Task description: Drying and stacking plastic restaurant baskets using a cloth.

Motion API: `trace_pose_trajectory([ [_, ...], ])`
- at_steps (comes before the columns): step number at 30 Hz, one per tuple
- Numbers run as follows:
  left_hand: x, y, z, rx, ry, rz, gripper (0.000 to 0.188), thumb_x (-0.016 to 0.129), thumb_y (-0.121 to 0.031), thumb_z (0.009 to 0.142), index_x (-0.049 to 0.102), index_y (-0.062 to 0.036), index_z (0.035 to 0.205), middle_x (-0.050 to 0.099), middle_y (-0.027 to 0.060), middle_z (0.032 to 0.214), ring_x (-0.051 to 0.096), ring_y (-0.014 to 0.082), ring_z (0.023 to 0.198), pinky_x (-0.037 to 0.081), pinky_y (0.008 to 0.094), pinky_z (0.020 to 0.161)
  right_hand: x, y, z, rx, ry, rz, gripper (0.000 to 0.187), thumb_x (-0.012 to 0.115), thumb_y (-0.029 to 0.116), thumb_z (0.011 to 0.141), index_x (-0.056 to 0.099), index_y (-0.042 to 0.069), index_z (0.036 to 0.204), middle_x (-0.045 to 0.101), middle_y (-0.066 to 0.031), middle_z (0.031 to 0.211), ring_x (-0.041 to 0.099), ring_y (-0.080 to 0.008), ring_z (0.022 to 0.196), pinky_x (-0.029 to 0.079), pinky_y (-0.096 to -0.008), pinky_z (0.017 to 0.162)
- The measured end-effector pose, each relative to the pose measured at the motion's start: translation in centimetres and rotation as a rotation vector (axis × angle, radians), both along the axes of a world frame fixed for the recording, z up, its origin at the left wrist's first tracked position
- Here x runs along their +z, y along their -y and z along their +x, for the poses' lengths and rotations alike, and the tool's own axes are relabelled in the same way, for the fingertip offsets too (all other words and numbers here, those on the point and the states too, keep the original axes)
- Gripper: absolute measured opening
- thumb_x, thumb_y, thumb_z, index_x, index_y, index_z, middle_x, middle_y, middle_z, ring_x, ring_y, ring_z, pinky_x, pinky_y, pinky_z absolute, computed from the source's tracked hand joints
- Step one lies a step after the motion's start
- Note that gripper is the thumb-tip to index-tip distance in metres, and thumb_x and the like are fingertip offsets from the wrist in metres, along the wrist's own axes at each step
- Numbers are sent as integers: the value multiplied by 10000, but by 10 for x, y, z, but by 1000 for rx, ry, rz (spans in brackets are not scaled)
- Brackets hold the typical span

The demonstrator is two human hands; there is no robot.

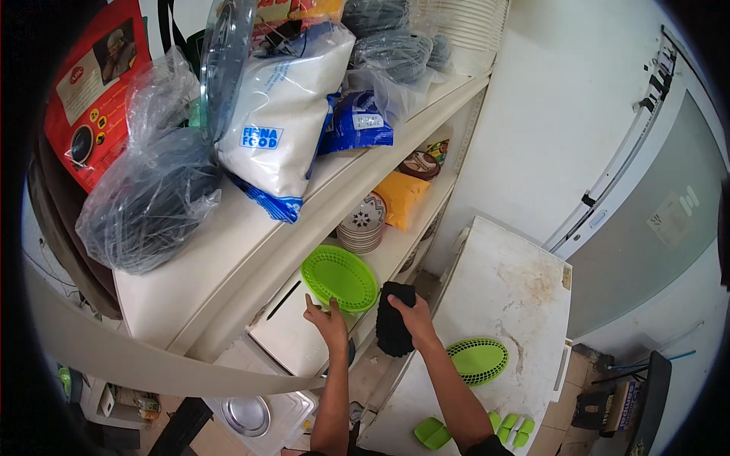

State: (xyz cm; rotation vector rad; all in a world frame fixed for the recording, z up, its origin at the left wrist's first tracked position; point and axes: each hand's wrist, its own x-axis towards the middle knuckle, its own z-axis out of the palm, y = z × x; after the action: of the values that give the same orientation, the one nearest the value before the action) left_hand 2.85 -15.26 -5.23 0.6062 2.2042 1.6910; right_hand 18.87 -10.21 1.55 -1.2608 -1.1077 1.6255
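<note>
Holds a black cloth in the closed right hand; poises the nearer left hand, half-open, apparently empty, at the near rim of a green oval basket, lying lengthwise from far left to near right on the lower shelf

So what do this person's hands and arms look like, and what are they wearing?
The left hand and right hand are bare, with five-fingered human shapes and nothing I can see worn on them. The forearms are uncovered too. Low on the right side, a black sleeve shows.
</note>
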Motion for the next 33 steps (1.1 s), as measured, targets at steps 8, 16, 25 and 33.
trace_pose_trajectory([
  [8, 28, 4, 40, 76, -23, 233, 505, 512, -87, 935, 340, -37, 1407, 338, 122, 1120, 437, 197, 868, 392, 299, 815, -6, 42, 57, -273, -207, -76, 394, 692, 235, 869, 580, -17, 1151, 651, -100, 1026, 634, -188, 894, 517, -317, 799],
  [16, 2, 54, 133, -1041, -17, 26, 389, 499, -72, 941, 434, -22, 1321, 480, 166, 1170, 469, 212, 1097, 393, 295, 897, -7, 130, 141, -928, -286, 7, 431, 630, 293, 910, 526, 6, 1214, 614, -106, 1127, 603, -214, 1031, 496, -341, 901],
  [25, -73, 28, 198, -1285, -282, -6, 480, 523, -212, 952, 418, 31, 1352, 455, 244, 1354, 389, 383, 1276, 292, 434, 1082, -29, 180, 216, -1040, -174, -155, 436, 655, 305, 884, 581, -30, 1153, 645, -109, 1051, 617, -191, 946, 494, -314, 847],
  [33, -39, 31, 195, -1203, -447, 52, 355, 583, -186, 926, 546, 7, 1222, 582, 202, 1155, 546, 323, 1088, 426, 390, 953, -58, 185, 195, -832, -350, -228, 410, 633, 268, 893, 557, -26, 1168, 641, -120, 1077, 630, -210, 958, 503, -323, 870],
])
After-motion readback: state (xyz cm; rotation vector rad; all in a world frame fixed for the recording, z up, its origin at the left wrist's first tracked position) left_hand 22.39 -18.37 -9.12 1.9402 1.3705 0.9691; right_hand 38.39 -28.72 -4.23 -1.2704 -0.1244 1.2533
